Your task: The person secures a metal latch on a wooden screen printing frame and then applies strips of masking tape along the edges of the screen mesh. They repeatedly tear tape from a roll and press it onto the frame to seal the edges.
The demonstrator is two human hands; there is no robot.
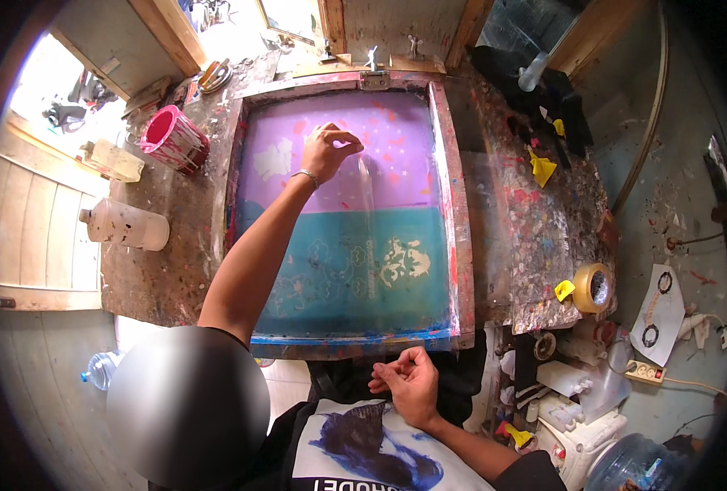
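Observation:
A screen-printing frame (453,245) lies on the bench, its mesh (285,262) purple in the upper half and teal in the lower, with pale patterns. My left hand (330,151) is over the purple part, thumb and fingers pinched on what looks like a clear strip of tape (366,184), which stretches down across the mesh. My right hand (406,385) is just below the frame's front edge, fingers curled and pinched; whether anything is between them I cannot make out.
A pink paint bucket (175,151) and translucent jugs (134,225) stand left. At right are a tape roll (592,286), yellow scraps (542,168) and a hanging paper sheet (654,315). Hinge clamps (374,79) sit at the back; bottles and a power strip (645,372) crowd below right.

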